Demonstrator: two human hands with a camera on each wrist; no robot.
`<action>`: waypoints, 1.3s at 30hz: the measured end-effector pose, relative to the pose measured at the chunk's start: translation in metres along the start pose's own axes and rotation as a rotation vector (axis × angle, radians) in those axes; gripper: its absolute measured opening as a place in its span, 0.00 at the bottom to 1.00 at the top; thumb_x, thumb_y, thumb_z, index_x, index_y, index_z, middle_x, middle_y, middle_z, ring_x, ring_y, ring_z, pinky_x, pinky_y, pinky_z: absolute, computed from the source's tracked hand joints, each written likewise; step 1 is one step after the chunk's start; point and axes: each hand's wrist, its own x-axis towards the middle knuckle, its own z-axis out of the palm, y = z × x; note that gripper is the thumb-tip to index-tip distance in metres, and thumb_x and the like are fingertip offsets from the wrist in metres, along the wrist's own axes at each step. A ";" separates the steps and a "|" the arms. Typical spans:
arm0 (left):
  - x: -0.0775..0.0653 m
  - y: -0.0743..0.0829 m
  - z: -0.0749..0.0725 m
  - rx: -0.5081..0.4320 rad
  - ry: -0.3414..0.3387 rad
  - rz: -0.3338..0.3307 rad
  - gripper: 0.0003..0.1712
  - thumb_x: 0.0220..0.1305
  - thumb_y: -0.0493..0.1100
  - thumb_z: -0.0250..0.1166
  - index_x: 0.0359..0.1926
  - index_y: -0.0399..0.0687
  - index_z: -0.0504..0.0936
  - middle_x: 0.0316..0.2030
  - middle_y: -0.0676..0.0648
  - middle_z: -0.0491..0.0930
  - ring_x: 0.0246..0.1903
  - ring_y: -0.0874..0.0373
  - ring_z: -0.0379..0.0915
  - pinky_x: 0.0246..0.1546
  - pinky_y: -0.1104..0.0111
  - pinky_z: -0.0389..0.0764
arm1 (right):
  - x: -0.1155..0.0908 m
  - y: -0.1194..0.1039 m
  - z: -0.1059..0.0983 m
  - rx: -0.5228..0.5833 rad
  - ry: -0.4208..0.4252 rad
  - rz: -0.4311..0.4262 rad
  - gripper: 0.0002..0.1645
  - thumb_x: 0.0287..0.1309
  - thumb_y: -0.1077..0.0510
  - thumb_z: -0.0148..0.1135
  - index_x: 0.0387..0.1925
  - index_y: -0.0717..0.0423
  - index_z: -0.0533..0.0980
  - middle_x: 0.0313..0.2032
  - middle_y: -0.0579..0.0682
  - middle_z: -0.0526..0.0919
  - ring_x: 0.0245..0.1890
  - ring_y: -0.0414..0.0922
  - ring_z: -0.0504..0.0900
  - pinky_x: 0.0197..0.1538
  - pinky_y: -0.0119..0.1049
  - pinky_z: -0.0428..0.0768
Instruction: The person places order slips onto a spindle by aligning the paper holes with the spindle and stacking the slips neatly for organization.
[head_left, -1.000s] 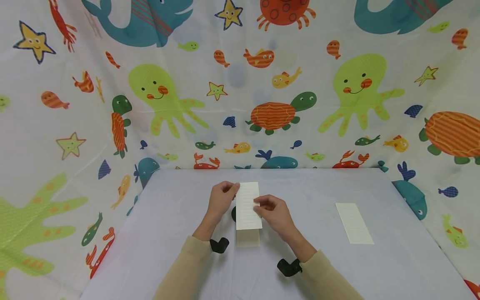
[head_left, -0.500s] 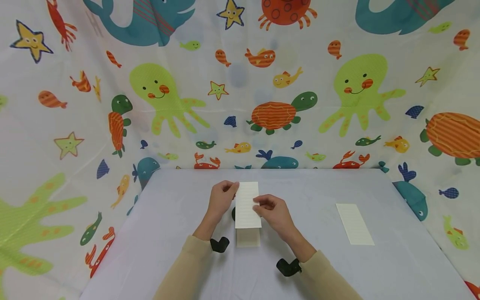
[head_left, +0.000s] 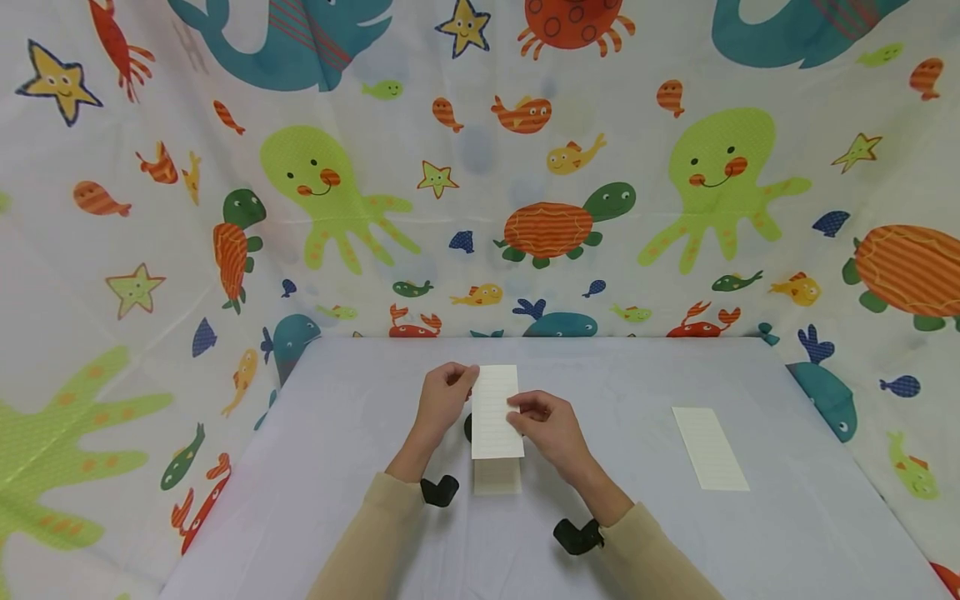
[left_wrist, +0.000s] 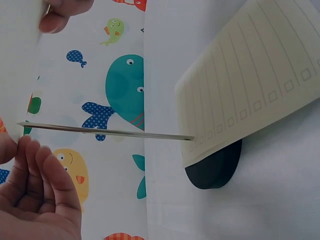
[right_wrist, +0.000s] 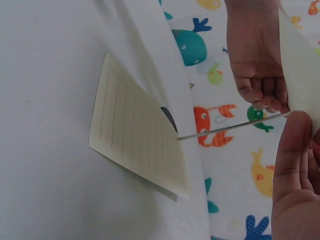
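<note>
In the head view a lined paper sheet (head_left: pixel 495 412) is held up by both hands. My left hand (head_left: pixel 442 396) pinches its upper left corner. The thumb and fingers of my right hand (head_left: pixel 547 423) grip its right edge. Beneath, a paper spike stands with its thin metal rod (left_wrist: pixel 105 132) rising from a rounded black base (left_wrist: pixel 215 167). A second lined sheet (left_wrist: pixel 245 80), with small check boxes along one side, lies low on the rod, over the base. The rod's point is right at the underside of the held sheet, as both wrist views show.
Another lined sheet (head_left: pixel 711 448) lies on the white table (head_left: pixel 615 375) to the right. A curtain (head_left: pixel 480 167) printed with sea animals hangs behind the table and along its sides. Black wrist cameras (head_left: pixel 577 536) are strapped at the sleeve cuffs.
</note>
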 end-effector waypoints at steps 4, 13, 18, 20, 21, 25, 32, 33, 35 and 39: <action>0.000 0.000 0.001 0.004 0.003 0.002 0.17 0.72 0.54 0.63 0.42 0.43 0.85 0.31 0.47 0.79 0.32 0.54 0.74 0.35 0.65 0.76 | 0.000 0.001 0.000 -0.008 0.001 0.005 0.14 0.61 0.61 0.71 0.49 0.56 0.84 0.40 0.52 0.81 0.36 0.47 0.78 0.38 0.30 0.81; -0.002 0.001 0.003 0.041 0.004 -0.008 0.16 0.73 0.52 0.63 0.43 0.42 0.85 0.29 0.47 0.77 0.31 0.54 0.73 0.33 0.67 0.75 | 0.000 0.003 -0.001 -0.014 -0.003 0.010 0.14 0.60 0.62 0.71 0.48 0.56 0.84 0.41 0.52 0.82 0.37 0.48 0.78 0.38 0.29 0.80; -0.002 0.001 0.003 0.056 0.006 -0.019 0.15 0.73 0.51 0.63 0.44 0.42 0.85 0.30 0.47 0.78 0.32 0.54 0.73 0.34 0.66 0.76 | 0.000 0.003 0.001 -0.019 -0.012 0.014 0.14 0.61 0.62 0.71 0.49 0.56 0.84 0.41 0.52 0.81 0.37 0.48 0.78 0.37 0.29 0.80; -0.001 0.001 0.003 0.062 0.008 -0.023 0.15 0.73 0.51 0.63 0.44 0.43 0.85 0.30 0.47 0.78 0.32 0.54 0.74 0.34 0.66 0.76 | -0.001 0.003 0.001 -0.021 -0.013 0.016 0.14 0.61 0.63 0.71 0.49 0.56 0.84 0.42 0.51 0.82 0.38 0.48 0.78 0.38 0.29 0.80; -0.001 0.000 0.003 0.065 0.009 -0.021 0.15 0.73 0.50 0.63 0.44 0.43 0.85 0.30 0.47 0.78 0.32 0.54 0.74 0.34 0.66 0.76 | 0.000 0.003 0.001 -0.022 -0.012 0.017 0.14 0.61 0.63 0.71 0.49 0.56 0.84 0.42 0.51 0.82 0.38 0.48 0.78 0.38 0.29 0.80; -0.001 0.000 0.003 0.067 0.006 -0.011 0.14 0.74 0.50 0.62 0.44 0.43 0.84 0.31 0.47 0.78 0.32 0.54 0.73 0.34 0.67 0.76 | 0.000 0.002 0.002 -0.022 -0.005 0.021 0.14 0.61 0.64 0.70 0.49 0.56 0.84 0.43 0.51 0.82 0.39 0.48 0.78 0.39 0.29 0.81; 0.001 -0.012 0.007 0.091 0.004 0.017 0.14 0.74 0.49 0.62 0.42 0.42 0.84 0.30 0.47 0.77 0.32 0.54 0.72 0.32 0.66 0.74 | 0.001 0.007 0.001 -0.034 0.000 0.033 0.13 0.61 0.63 0.70 0.47 0.58 0.84 0.40 0.52 0.81 0.37 0.47 0.77 0.37 0.29 0.80; 0.002 -0.017 0.008 0.096 0.002 0.015 0.14 0.73 0.48 0.63 0.42 0.41 0.84 0.30 0.47 0.77 0.32 0.54 0.71 0.32 0.66 0.74 | 0.000 0.009 0.002 -0.045 0.004 0.037 0.13 0.60 0.64 0.71 0.47 0.59 0.83 0.40 0.52 0.81 0.36 0.46 0.77 0.36 0.28 0.79; 0.001 -0.026 0.010 0.107 -0.002 0.016 0.13 0.73 0.47 0.63 0.40 0.40 0.84 0.29 0.47 0.77 0.31 0.55 0.71 0.30 0.66 0.73 | -0.001 0.010 0.004 -0.057 0.007 0.050 0.12 0.60 0.65 0.70 0.46 0.61 0.83 0.39 0.52 0.81 0.35 0.45 0.77 0.35 0.29 0.78; 0.001 -0.035 0.013 0.111 -0.007 0.009 0.13 0.73 0.46 0.63 0.39 0.39 0.84 0.28 0.48 0.77 0.30 0.56 0.70 0.29 0.66 0.73 | -0.003 0.014 0.004 -0.084 0.002 0.066 0.11 0.59 0.64 0.71 0.45 0.61 0.84 0.38 0.51 0.80 0.34 0.44 0.75 0.33 0.30 0.77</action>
